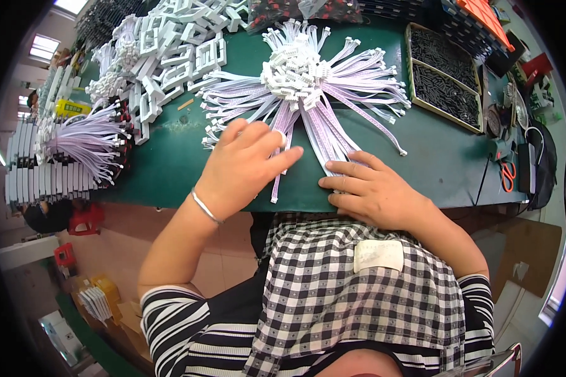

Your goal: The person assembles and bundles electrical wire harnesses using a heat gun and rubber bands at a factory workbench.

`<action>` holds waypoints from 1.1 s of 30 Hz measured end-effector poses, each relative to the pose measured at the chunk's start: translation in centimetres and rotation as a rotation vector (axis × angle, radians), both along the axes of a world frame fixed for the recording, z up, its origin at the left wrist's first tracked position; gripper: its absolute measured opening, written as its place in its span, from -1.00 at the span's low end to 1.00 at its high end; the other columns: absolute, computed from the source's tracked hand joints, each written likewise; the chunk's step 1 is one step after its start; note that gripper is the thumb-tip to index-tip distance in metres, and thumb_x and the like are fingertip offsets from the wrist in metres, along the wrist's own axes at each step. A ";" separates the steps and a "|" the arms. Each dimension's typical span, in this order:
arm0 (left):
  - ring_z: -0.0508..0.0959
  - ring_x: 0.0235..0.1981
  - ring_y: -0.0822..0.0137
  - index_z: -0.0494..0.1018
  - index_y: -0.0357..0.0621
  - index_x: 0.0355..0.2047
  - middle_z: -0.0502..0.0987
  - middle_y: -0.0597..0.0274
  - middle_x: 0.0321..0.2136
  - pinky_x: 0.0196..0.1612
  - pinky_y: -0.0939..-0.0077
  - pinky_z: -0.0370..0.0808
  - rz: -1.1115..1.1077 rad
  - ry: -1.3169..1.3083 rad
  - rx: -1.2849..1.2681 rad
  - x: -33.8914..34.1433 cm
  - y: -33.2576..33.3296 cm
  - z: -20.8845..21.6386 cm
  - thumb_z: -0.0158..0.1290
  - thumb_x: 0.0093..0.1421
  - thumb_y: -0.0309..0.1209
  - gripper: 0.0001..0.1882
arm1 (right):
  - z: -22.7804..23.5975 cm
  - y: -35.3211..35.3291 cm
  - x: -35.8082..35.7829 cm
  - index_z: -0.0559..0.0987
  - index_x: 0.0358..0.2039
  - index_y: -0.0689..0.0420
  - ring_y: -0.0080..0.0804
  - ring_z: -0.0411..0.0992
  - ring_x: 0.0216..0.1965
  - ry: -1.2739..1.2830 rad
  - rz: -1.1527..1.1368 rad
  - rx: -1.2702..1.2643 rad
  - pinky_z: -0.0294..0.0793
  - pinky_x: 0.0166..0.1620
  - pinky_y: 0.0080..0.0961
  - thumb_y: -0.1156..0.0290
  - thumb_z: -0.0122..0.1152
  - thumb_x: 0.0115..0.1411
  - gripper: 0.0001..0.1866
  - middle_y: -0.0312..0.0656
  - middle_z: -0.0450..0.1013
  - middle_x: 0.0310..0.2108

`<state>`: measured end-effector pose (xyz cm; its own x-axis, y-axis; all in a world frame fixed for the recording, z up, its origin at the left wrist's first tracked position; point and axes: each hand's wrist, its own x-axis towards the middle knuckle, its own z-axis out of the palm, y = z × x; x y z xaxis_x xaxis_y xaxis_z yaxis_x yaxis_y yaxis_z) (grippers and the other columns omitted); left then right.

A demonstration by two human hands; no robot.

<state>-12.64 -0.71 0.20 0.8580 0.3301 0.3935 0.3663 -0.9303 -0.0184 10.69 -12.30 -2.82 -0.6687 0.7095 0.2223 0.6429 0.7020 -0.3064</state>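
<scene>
A bunch of white-and-lilac ribbon cables [339,119] fans out on the green table, its white connectors [292,74] heaped at the centre. Small white plugs tip the outer ends. Over the strands on the near left, my left hand [242,166] has bent fingers, with the thumb stretched out and apart from them. Its fingertips are partly hidden, and no cable shows clearly pinched there. My right hand [380,191] lies with its fingers spread on the near ends of the strands by the table edge, covering some of them.
White plastic frames [163,63] pile up at the back left, beside another cable bundle [85,141] and stacked white parts [53,179]. A divided tray [446,69] of small black parts stands right. Orange-handled scissors [508,176] sit near the right edge. Bagged parts [305,11] lie behind.
</scene>
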 end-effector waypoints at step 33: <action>0.50 -0.36 0.08 0.36 -0.20 -0.28 0.49 0.10 -0.42 -0.30 0.27 0.45 0.299 0.256 -0.195 2.7 3.8 -1.1 0.18 -0.19 -0.16 -0.50 | -1.5 4.3 -4.8 0.56 -0.32 -0.04 -0.49 0.41 -0.36 -0.081 -0.344 0.155 0.27 -0.15 -0.46 0.41 0.15 -0.09 -0.76 -0.34 0.38 -0.37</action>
<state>-9.90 3.11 -0.88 0.7751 0.6260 0.0863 0.6267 -0.7790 0.0218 5.85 -7.98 -4.37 -0.4178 0.8573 0.3009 0.8666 0.4755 -0.1515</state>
